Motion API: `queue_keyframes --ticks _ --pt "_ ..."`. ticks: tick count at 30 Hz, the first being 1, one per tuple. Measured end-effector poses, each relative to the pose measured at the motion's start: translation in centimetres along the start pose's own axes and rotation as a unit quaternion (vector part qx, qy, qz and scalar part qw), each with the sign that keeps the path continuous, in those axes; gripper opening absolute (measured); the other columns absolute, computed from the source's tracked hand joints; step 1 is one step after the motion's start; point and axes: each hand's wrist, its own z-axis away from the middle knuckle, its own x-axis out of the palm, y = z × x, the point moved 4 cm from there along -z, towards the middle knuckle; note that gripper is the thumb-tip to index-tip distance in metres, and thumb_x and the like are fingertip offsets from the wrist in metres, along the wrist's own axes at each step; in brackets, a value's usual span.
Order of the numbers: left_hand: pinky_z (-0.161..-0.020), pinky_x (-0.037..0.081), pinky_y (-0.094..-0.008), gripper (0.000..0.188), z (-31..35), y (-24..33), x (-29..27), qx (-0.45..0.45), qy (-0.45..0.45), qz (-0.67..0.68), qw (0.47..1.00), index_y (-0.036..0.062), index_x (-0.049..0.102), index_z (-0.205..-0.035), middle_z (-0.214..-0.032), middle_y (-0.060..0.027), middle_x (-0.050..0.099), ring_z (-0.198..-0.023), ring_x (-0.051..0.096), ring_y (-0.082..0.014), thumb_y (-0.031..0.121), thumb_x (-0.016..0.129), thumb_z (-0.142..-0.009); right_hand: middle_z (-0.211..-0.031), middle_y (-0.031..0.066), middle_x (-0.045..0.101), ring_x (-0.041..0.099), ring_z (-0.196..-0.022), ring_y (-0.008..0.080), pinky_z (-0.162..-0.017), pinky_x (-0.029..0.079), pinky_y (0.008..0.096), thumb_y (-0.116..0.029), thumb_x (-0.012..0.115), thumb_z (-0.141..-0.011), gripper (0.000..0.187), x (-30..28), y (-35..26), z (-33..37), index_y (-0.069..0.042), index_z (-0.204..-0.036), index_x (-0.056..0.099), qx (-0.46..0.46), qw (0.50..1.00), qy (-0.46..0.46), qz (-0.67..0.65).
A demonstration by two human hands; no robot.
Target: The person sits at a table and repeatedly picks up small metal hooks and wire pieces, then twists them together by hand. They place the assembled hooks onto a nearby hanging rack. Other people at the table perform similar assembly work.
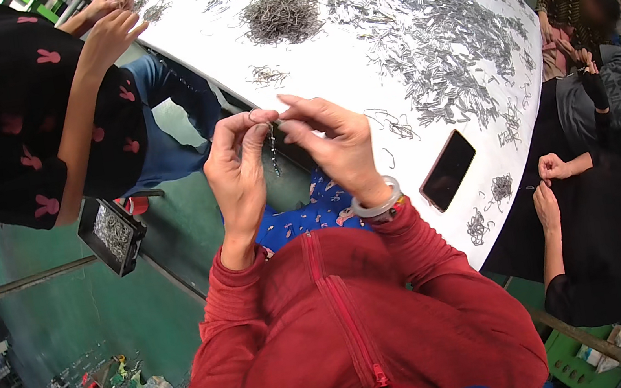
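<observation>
My left hand (235,165) pinches the top of a short, dark beaded-looking strand (274,153) between thumb and forefinger. The strand dangles straight down beside the table's near edge. Close to its upper end, the fingertips of my right hand (339,142) are drawn together; whatever they hold is too small to make out. A pale bangle (376,199) circles my right wrist. Beyond my hands, a little cluster of bent wire pieces (266,75) lies on the white table (316,66). To the right of my right hand are more loose wire pieces (396,126).
A dense heap of wire pieces (282,17) and a wide scatter of small metal parts (436,41) cover much of the table. A dark phone (448,171) lies at the right. Co-workers flank the table. A black tray of metal bits (113,236) stands lower left.
</observation>
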Motion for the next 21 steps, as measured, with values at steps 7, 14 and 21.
queue_keyframes --ticks 7,14,21 --pt "-0.077 0.048 -0.0230 0.005 -0.5 3.2 0.1 0.035 -0.016 -0.040 0.998 -0.0035 0.057 -0.093 -0.089 -0.0090 0.065 -0.085 0.062 -0.0128 0.000 0.057 -0.089 -0.079 0.0091 0.068 0.065 -0.070 0.0120 -0.059 0.053 0.0237 -0.009 0.062 -0.083 0.021 -14.6 8.4 -4.4 0.002 -0.100 0.068 0.207 0.944 0.029 0.254" --pt "-0.072 0.049 -0.0237 0.007 -2.7 5.5 0.5 0.121 -0.008 0.005 0.993 -0.0021 0.062 -0.090 -0.082 -0.0074 0.067 -0.078 0.063 -0.0113 0.001 0.061 -0.084 -0.068 0.0150 0.066 0.064 -0.055 0.0193 -0.055 0.051 0.0295 -0.005 0.062 -0.069 0.025 -18.2 16.8 -6.0 0.002 -0.093 0.068 0.148 0.867 -0.095 0.466" --pt "-0.072 0.051 -0.0252 0.012 -4.1 6.6 0.5 0.148 -0.054 0.026 0.987 -0.0022 0.061 -0.094 -0.084 -0.0078 0.066 -0.081 0.064 -0.0132 0.004 0.063 -0.085 -0.078 0.0163 0.068 0.065 -0.067 0.0195 -0.063 0.052 0.0292 -0.002 0.056 -0.070 0.032 -15.9 11.9 -6.3 -0.001 -0.100 0.068 0.204 0.887 -0.067 0.408"
